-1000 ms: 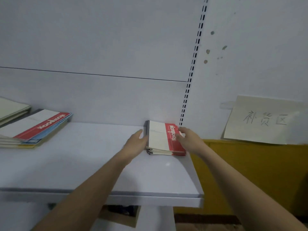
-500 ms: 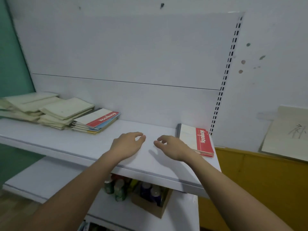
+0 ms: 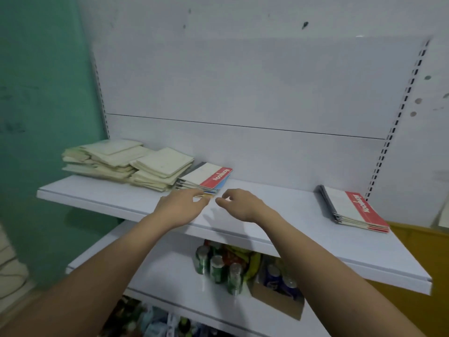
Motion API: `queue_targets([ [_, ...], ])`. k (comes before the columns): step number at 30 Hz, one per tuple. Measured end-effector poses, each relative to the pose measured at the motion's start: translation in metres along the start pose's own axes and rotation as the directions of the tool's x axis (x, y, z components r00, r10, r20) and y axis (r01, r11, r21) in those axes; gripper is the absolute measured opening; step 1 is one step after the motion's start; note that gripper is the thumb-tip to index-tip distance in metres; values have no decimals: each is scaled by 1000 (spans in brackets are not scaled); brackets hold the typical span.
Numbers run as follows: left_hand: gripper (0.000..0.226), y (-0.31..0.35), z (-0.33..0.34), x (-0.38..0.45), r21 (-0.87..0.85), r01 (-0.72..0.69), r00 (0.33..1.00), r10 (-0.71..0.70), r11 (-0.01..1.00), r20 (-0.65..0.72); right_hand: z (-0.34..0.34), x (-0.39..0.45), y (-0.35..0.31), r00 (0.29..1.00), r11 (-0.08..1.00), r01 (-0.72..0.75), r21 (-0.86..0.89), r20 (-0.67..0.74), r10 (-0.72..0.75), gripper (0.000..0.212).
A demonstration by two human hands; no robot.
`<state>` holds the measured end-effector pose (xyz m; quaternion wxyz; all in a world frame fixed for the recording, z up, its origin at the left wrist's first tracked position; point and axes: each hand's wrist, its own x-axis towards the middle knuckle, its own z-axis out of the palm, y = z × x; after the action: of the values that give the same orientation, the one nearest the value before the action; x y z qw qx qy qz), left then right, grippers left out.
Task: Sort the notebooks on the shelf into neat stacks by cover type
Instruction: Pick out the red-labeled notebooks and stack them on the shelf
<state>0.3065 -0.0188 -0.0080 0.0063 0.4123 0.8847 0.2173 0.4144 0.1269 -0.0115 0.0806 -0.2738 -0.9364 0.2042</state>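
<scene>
A tidy stack of white notebooks with red bands (image 3: 352, 210) lies at the right end of the white shelf (image 3: 279, 229). A loose pile of mixed-colour notebooks (image 3: 206, 178), topped by a red-banded one, sits mid-left. Cream-covered notebooks (image 3: 126, 161) lie in untidy heaps at the far left. My left hand (image 3: 182, 206) hovers just in front of the mixed pile, its fingertips at the pile's lower corner, holding nothing. My right hand (image 3: 239, 206) hangs beside it over bare shelf, fingers loosely curled and empty.
A lower shelf (image 3: 158, 271) carries several drink cans (image 3: 218, 266) and a cardboard box (image 3: 277, 297). A teal wall (image 3: 43, 117) borders the left, a yellow panel (image 3: 427, 244) the right. A slotted upright (image 3: 398, 117) runs up the back panel.
Both hands left the red-banded stack on the right and moved left across the shelf to the mixed pile. The view swung left, bringing the cream heaps into sight.
</scene>
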Motion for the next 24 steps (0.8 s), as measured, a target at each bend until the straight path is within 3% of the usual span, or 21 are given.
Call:
queue_targets([
  [10,47,-97,-21,43,-133,-33,999,34,991,10,47,37,-43,996,1000,-27,10,-85,28,43],
  [15,42,-119,-27,90,-143,-87,996,82,986,-40,60,73,-38,946,996,31,80,-323,-4,30],
  [18,42,-125,-23,116,-137,-103,995,100,985,-25,60,119,-42,902,998,35,47,-432,-11,33],
  [24,40,-143,-10,157,-188,-81,997,78,979,-26,79,195,-43,983,964,-39,-263,-182,-9,70],
])
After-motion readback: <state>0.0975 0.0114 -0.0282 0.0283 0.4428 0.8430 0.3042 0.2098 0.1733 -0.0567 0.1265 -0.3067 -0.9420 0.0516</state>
